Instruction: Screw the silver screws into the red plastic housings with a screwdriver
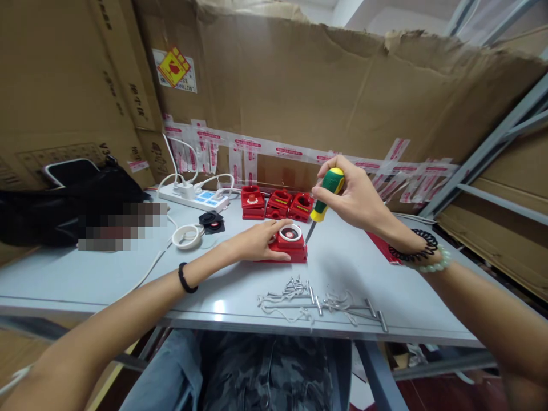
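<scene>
My right hand (349, 191) is wrapped round the green and yellow handle of a screwdriver (327, 194). The shaft slants down to the right corner of a red box-shaped part (299, 251) with a white ring (290, 232) on top. From the left, my left hand (261, 241) grips that red part against the table. Behind it stand several more red parts (279, 204). Nearer the front edge lie metal screws (294, 287), metal T-shaped bars (319, 305) and white strings (342, 299).
On the grey table (231, 285), a white power strip (194, 197) with cables sits at the back left. White rings (186, 237) and black pieces (212, 221) lie left of centre. A black bag (107, 191) is far left. Cardboard (299, 85) walls the back.
</scene>
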### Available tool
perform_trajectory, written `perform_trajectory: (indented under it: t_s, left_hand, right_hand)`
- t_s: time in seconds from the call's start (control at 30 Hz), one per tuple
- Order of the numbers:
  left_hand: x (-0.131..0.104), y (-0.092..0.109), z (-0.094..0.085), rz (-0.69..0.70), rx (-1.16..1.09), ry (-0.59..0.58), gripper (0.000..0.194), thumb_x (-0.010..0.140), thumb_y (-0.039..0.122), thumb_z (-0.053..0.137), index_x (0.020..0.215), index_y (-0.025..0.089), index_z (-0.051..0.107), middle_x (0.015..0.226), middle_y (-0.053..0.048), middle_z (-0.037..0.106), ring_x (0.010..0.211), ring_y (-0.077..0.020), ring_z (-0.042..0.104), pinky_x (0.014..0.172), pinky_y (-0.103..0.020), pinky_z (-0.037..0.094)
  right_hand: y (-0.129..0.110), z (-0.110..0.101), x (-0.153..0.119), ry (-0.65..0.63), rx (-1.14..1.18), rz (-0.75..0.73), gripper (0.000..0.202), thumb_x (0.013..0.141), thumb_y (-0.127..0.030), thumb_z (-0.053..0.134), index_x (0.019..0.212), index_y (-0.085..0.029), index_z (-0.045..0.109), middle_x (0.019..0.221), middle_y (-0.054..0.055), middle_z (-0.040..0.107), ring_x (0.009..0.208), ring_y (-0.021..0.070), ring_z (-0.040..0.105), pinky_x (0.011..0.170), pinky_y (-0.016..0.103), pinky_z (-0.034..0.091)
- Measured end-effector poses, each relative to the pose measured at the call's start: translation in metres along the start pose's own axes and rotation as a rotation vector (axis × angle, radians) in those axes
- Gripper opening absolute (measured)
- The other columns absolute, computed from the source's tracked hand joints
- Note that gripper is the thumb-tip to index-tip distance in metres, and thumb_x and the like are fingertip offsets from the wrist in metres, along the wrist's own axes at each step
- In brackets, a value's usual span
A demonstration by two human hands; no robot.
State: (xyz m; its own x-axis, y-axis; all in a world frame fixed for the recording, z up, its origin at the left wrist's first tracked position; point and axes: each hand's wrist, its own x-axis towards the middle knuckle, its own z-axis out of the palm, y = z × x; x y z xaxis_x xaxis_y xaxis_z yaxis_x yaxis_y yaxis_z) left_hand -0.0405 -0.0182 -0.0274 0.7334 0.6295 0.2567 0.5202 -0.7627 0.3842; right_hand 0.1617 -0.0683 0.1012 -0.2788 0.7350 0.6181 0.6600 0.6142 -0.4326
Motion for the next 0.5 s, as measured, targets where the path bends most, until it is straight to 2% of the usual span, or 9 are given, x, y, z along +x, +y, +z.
perform_trajectory:
  t_s: [0.1, 0.2, 0.3, 0.4, 0.5]
  left_hand:
    - [0.0, -0.001, 0.0, -0.003, 0.006, -0.004, 0.084, 0.075, 0.061, 0.062, 0.142, 0.021, 0.029, 0.131, -0.014, 0.051, 0.115, -0.0283, 0.053, 0.096, -0.038, 0.043]
    - [-0.001, 0.001, -0.003, 0.002, 0.067, 0.008, 0.084, 0.077, 0.064, 0.059, 0.143, 0.025, 0.026, 0.13, -0.014, 0.049, 0.116, -0.0303, 0.051, 0.094, -0.043, 0.042]
    - [-0.003, 0.01, -0.007, 0.082, 0.176, 0.125, 0.08, 0.075, 0.064, 0.059, 0.14, 0.025, 0.033, 0.135, -0.015, 0.044, 0.124, -0.0331, 0.041, 0.099, -0.05, 0.035]
    - [-0.005, 0.024, -0.007, 0.235, 0.241, 0.23, 0.056, 0.077, 0.061, 0.06, 0.118, 0.024, 0.055, 0.135, -0.012, 0.045, 0.133, -0.0322, 0.031, 0.107, -0.049, 0.025]
    - [-0.007, 0.034, -0.003, 0.328, 0.284, 0.211, 0.036, 0.085, 0.055, 0.054, 0.093, 0.023, 0.066, 0.126, -0.01, 0.053, 0.132, -0.0315, 0.032, 0.106, -0.049, 0.023]
  right_hand:
    - [0.001, -0.002, -0.001, 0.021, 0.009, -0.003, 0.017, 0.073, -0.019, 0.062, 0.084, -0.019, 0.049, 0.072, -0.002, 0.052, 0.062, 0.0107, 0.046, 0.058, 0.027, 0.037]
    - [0.002, 0.0, -0.005, 0.006, 0.022, 0.013, 0.016, 0.073, -0.019, 0.061, 0.083, -0.02, 0.049, 0.068, -0.003, 0.051, 0.06, 0.0103, 0.045, 0.056, 0.026, 0.037]
    - [0.001, 0.004, -0.01, -0.014, 0.049, 0.024, 0.016, 0.073, -0.021, 0.061, 0.083, -0.02, 0.049, 0.066, -0.004, 0.049, 0.058, 0.0097, 0.044, 0.054, 0.026, 0.036]
    - [-0.004, 0.007, -0.015, -0.028, 0.074, 0.025, 0.016, 0.074, -0.022, 0.06, 0.084, -0.02, 0.049, 0.068, -0.004, 0.05, 0.059, 0.0097, 0.045, 0.055, 0.026, 0.037]
    - [-0.01, 0.008, -0.018, -0.056, 0.089, 0.012, 0.014, 0.075, -0.023, 0.059, 0.085, -0.02, 0.049, 0.07, -0.004, 0.051, 0.06, 0.0094, 0.045, 0.056, 0.025, 0.037]
